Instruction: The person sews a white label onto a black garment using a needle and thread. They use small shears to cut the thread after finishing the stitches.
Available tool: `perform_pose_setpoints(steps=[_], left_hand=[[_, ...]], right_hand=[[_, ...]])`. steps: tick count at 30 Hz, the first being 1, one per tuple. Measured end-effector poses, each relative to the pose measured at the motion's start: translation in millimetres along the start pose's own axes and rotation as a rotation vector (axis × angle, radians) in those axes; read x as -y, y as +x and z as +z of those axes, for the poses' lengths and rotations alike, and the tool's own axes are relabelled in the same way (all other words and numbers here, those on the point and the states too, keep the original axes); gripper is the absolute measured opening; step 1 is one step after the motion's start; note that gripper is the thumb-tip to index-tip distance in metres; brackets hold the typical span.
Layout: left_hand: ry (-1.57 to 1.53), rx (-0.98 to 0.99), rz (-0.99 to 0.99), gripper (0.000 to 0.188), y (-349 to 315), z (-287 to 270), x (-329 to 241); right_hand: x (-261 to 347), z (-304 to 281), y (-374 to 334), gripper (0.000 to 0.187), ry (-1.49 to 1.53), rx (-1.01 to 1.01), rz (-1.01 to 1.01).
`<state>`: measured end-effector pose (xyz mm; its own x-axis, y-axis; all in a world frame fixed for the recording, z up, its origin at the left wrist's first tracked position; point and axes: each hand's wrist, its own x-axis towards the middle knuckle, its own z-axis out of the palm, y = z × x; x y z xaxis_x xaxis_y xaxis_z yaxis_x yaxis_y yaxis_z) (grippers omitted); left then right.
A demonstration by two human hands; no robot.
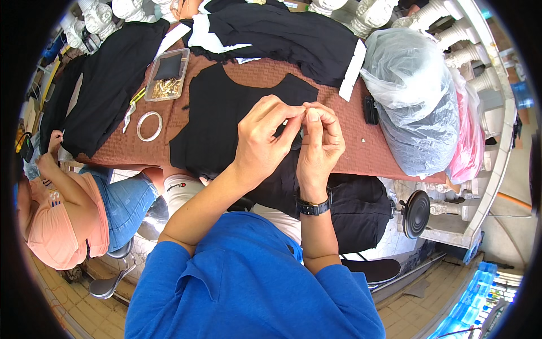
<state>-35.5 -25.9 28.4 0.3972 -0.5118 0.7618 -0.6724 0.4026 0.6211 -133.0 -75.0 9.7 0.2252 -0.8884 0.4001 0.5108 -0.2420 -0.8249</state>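
Observation:
My left hand (262,135) and my right hand (320,144) meet fingertip to fingertip, raised over a black garment piece (212,113). Each thumb is pressed to its forefinger in a pinch. Whatever lies between them is too small to make out. A dark watch (314,207) circles my right wrist. The black piece lies flat, with curved cutouts along its far edge, and more black cloth (358,212) hangs off the near table edge by my lap.
On the brown tablecloth (353,130) stand a clear box (167,85) of small gold-coloured parts and a white ring (149,126). Black cloth heaps (282,39) lie at the back. A stuffed plastic bag (415,101) fills the right end. At left sits another person (70,209).

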Motion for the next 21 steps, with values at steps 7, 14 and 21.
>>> perform_pose_setpoints(steps=[7,14,21], left_hand=[[-0.002,0.002,0.006,0.014,-1.1,0.3,-0.1],[-0.015,0.002,-0.004,0.014,-1.1,0.0,-1.2],[-0.003,0.013,-0.014,0.013,-1.1,-0.9,0.5]], right_hand=[[-0.4,-0.6,-1.2,0.006,0.003,-0.013,0.002],[1.2,-2.6,-1.5,0.010,-0.067,0.017,-0.029],[2.2,-3.8,-0.5,0.011,-0.094,0.043,-0.056]])
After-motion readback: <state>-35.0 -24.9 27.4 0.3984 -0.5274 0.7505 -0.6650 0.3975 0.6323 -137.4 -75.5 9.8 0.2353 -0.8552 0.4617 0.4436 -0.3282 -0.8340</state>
